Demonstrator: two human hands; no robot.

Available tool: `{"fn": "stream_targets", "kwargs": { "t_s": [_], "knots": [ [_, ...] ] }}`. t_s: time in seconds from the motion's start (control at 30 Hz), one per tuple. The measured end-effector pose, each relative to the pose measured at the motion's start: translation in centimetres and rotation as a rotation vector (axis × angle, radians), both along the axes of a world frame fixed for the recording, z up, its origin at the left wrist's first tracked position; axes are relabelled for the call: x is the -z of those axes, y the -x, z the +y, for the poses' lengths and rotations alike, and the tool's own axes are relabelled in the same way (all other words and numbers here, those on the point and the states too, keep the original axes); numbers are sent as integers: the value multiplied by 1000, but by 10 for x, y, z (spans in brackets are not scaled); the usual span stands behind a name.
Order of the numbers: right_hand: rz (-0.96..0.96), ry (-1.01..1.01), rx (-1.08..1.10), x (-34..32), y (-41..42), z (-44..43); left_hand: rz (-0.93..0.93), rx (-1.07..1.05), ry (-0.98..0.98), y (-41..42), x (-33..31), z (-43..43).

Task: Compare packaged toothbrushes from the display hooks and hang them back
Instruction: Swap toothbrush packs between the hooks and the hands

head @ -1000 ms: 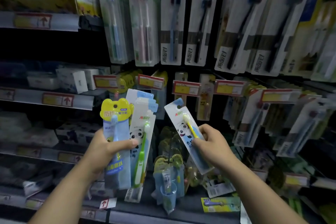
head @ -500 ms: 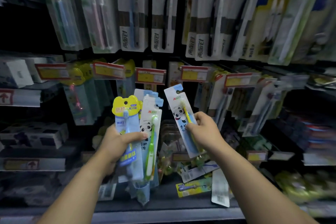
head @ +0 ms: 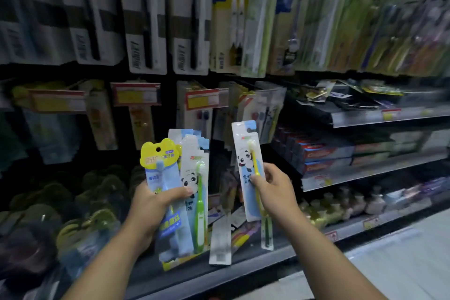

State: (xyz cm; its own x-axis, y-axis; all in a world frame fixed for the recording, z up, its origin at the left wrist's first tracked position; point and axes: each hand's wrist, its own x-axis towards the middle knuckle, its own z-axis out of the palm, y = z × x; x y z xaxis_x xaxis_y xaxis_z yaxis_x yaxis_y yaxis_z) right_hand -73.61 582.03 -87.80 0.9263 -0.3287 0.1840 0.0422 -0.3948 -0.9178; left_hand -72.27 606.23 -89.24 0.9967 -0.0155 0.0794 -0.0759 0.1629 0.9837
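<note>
My left hand [head: 152, 207] grips a fanned bunch of toothbrush packs: a blue pack with a yellow bear-shaped header [head: 159, 153] in front and a panda pack with a green brush [head: 198, 192] behind it, thumb across both. My right hand [head: 275, 190] pinches a single panda pack with a yellow brush [head: 247, 153], held upright a little to the right of the bunch. Both hands are in front of the display hooks with hanging toothbrush packs [head: 146, 22].
Red and yellow price tags [head: 136, 96] front the hook rows at mid height. Shelves to the right carry toothpaste boxes [head: 323, 156] and small bottles [head: 350, 202]. Loose packs lean on the bottom shelf edge [head: 220, 241]. Pale floor [head: 401, 263] shows at lower right.
The view has swung to the right, bringing the toothpaste shelves in. The yellow-brush pack has turned more upright. Both hands keep their holds.
</note>
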Motion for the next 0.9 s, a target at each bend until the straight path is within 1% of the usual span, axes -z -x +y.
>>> {"fn": "stream_targets", "kwargs": {
  "t_s": [0.1,0.17,0.3,0.37,0.43,0.57,0.73,0.9],
  "knots": [
    [-36,-50,72,13,14,-43,-13,41,12,0,-5,-56],
    [-62,-63,95,13,6,-64,-16,61,14,-5,-8,-87],
    [-66,-60,164,3,-55,-95,-31,103,-18,-34,-4,-125],
    [-43,-65,167,-3,-84,-108,-33,106,-30,-47,-1,-135],
    [-32,-63,175,-5,-95,-120,-31,123,-43,-54,-1,-142],
    [-5,-29,163,-1,-74,-143,-35,157,-103,-52,-8,-153],
    [-107,2,198,-6,-62,-160,-71,163,-136,-47,-15,-159],
    [-188,-8,265,-30,-81,-154,-24,134,-110,-54,-10,-159]
  ]
}}
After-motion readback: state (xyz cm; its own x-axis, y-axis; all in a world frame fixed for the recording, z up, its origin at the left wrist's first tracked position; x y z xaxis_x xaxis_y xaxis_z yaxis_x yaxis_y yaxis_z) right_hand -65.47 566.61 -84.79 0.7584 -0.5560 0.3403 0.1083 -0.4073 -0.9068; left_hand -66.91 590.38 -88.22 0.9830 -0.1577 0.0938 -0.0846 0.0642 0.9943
